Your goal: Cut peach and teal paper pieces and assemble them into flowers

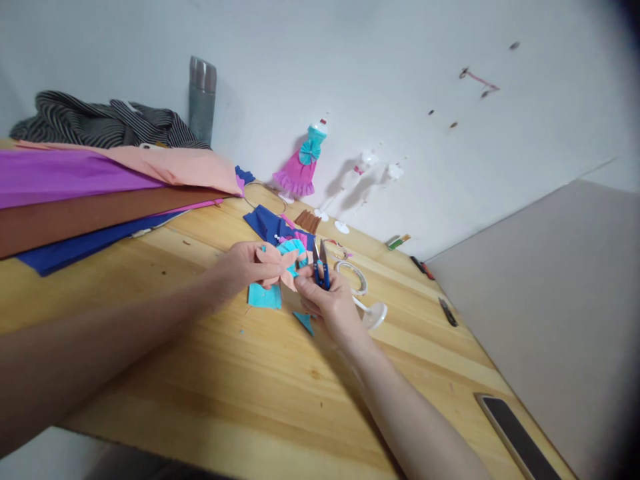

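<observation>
My left hand pinches a peach paper flower with rounded petals, held just above the table. My right hand grips a pair of blue-handled thread snips, blades pointing up and apart. Its thumb and fingertips also meet the flower's right edge. Directly behind the flower shows pleated turquoise paper, partly hidden, apparently on a small stand. A turquoise paper rectangle lies below my left hand, and a teal scrap lies below my right.
Large coloured paper sheets fill the left, before a striped cloth and a flask. A dressed mini mannequin stands by the wall. Tape roll, cutter and phone lie to the right.
</observation>
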`<action>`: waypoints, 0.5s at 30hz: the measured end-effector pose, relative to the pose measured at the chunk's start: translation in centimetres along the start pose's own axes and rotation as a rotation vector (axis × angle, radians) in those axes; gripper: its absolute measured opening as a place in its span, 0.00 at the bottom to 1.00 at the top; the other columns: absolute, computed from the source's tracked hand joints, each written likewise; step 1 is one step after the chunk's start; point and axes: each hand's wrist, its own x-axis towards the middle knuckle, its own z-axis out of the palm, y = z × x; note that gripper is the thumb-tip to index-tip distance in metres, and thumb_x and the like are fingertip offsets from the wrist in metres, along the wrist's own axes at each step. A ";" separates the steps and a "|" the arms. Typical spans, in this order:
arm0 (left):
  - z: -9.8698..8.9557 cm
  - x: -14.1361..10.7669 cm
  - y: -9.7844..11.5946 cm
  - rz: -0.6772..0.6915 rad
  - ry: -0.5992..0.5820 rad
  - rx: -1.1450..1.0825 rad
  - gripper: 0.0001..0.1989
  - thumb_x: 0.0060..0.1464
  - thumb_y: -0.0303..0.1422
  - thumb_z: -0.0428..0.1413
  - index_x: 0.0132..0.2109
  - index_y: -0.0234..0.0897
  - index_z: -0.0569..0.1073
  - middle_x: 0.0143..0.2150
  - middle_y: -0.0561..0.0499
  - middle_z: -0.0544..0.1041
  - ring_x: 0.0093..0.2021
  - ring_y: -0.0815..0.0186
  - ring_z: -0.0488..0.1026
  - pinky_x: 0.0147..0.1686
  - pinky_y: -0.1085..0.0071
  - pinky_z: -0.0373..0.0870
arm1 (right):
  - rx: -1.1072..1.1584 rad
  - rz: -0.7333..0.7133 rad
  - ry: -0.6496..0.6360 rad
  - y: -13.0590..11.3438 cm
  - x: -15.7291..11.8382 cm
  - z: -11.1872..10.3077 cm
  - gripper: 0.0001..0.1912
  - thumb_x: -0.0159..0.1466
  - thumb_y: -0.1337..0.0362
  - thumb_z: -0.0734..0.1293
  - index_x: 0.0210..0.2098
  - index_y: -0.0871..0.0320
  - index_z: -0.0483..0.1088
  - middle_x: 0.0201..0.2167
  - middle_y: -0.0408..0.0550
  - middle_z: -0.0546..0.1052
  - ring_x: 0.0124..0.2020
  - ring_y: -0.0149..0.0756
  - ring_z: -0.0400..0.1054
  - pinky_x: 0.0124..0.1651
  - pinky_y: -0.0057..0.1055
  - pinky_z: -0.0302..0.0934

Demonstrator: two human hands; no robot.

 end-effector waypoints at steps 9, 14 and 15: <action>-0.1 0.2 0.0 -0.007 -0.012 -0.030 0.11 0.43 0.29 0.57 0.18 0.36 0.63 0.19 0.54 0.69 0.29 0.64 0.74 0.31 0.70 0.66 | 0.057 0.018 -0.023 0.0 0.1 -0.4 0.19 0.51 0.50 0.71 0.24 0.59 0.65 0.11 0.30 0.49 0.14 0.20 0.38 0.17 0.25 0.33; -0.1 0.2 0.0 -0.016 -0.010 -0.035 0.10 0.43 0.29 0.57 0.20 0.37 0.64 0.18 0.55 0.69 0.26 0.67 0.71 0.29 0.71 0.65 | -0.067 -0.005 -0.065 0.4 0.2 -0.5 0.17 0.52 0.54 0.71 0.22 0.59 0.62 0.13 0.33 0.53 0.14 0.20 0.41 0.18 0.24 0.35; -0.1 0.2 0.0 -0.018 -0.006 -0.034 0.10 0.43 0.29 0.57 0.20 0.37 0.63 0.17 0.56 0.68 0.25 0.68 0.71 0.28 0.71 0.65 | -0.057 -0.012 -0.062 0.4 0.2 -0.5 0.18 0.53 0.54 0.71 0.21 0.58 0.61 0.13 0.33 0.53 0.14 0.20 0.41 0.18 0.24 0.35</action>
